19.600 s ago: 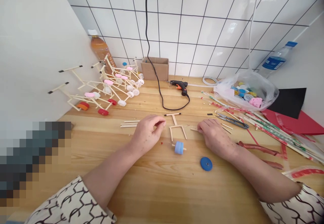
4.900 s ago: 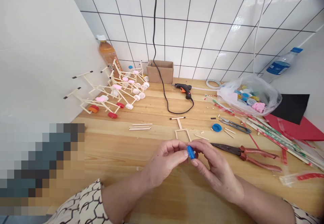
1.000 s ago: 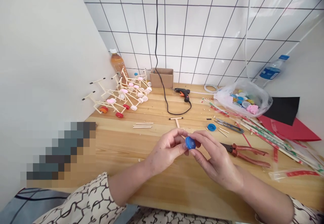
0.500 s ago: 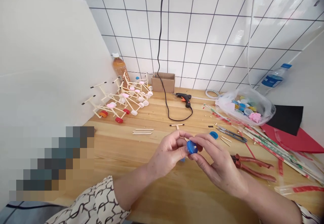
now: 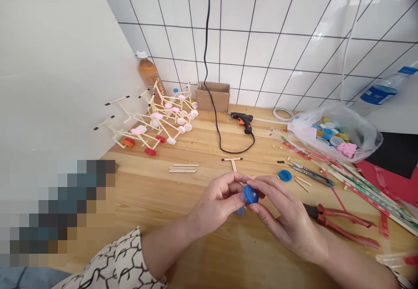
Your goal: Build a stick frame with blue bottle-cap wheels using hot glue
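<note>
Changes from the earlier views. The left hand and right hand, at first resting apart on the tabletop, are now rising together, with their fingertips pinching a blue bottle cap between them. A pale blue cap is showing just below the fingers, no longer lying on the wood. A loose blue cap is now lying just beside the scissors, not near the front of the table. The stick frame is becoming mostly hidden behind the hands, with only its top crossbar and upper stem showing.
</note>
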### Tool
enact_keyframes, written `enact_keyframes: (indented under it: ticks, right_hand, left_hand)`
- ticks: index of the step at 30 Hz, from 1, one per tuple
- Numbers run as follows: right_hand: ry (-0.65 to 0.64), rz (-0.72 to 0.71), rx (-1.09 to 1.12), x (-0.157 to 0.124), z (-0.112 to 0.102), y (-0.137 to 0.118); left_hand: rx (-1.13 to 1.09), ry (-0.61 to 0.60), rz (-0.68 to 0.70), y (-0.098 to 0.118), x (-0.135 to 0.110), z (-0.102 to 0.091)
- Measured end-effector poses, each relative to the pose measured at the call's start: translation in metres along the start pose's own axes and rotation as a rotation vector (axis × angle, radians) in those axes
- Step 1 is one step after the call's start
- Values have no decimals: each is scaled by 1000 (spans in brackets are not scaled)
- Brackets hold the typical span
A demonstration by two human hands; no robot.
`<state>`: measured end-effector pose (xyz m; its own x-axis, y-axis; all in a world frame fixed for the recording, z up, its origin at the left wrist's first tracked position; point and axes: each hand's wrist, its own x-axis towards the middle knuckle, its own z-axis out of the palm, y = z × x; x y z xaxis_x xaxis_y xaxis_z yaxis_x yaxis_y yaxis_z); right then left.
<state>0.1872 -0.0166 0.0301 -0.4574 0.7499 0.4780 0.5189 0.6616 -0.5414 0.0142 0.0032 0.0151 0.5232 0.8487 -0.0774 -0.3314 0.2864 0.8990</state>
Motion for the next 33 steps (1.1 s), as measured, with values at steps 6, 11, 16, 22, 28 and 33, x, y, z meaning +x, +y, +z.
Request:
enact_keyframes:
  ticks: [6, 11, 16, 22, 28, 33]
  right_hand:
    - [3, -8, -12, -2, 0, 2]
    - [10, -35, -31, -1, -1, 1]
    - [22, -47, -60, 1, -3, 0]
    - [19, -28, -58, 0, -3, 1]
    - [4, -36, -48, -1, -2, 4]
    - [-14, -52, -39, -2, 1, 5]
  left_hand:
    - [-2, -45, -6, -2, -1, -3]
    - [1, -35, -19, -3, -2, -6]
    - [31, -18, -5, -4, -2, -7]
    - [35, -10, -15, -5, -2, -8]
    - [85, -13, -22, -4, -1, -7]
    - [77, -73, -45, -2, -2, -4]
